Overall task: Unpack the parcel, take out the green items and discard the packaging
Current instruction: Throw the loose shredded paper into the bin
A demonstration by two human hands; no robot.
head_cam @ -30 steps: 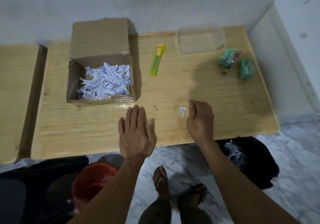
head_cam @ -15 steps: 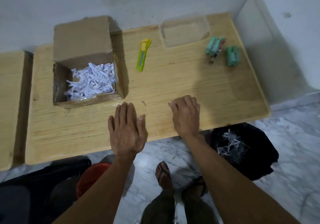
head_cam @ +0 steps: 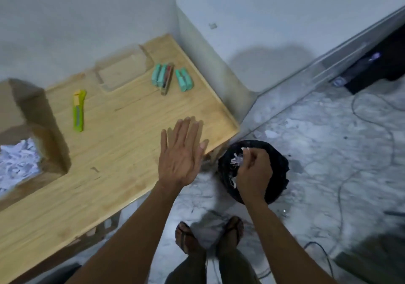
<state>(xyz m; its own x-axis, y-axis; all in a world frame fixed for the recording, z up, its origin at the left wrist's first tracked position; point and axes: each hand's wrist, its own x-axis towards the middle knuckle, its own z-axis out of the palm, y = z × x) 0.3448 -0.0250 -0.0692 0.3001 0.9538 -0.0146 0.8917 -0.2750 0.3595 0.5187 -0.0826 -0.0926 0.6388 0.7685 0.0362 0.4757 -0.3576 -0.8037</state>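
Head view: our right hand (head_cam: pixel 254 175) hangs over the black bin bag (head_cam: pixel 278 165) on the floor just off the table's right end, fingers curled, thumb and fingertips pinching a few white paper shreds (head_cam: pixel 237 159) above the bag's mouth. More shreds lie inside the bag. Our left hand (head_cam: pixel 180 154) is flat, fingers straight and together, holding nothing, over the near right edge of the wooden table (head_cam: pixel 122 143); we cannot tell whether it touches the wood

The green items (head_cam: pixel 172 77) lie on the table's far right corner, in two groups just beside each other, well apart from both hands and beyond the left one. A clear plastic tray (head_cam: pixel 122 71) sits left of them, and a green and yellow utility knife (head_cam: pixel 79 110) lies further left. The cardboard box (head_cam: pixel 26 117) stands at the left edge of the view, flap up, white shredded paper (head_cam: pixel 16 163) filling it, well apart from the hands

Against 0.5 s ago: the right hand was on the table beside the left, closing over the small shred clump lying there; now it is off the table and over the bag with that clump in its fingers. The left hand has kept its flat pose. The view has swung right, so the box is mostly cut off. Green items, knife and tray have not shifted on the table
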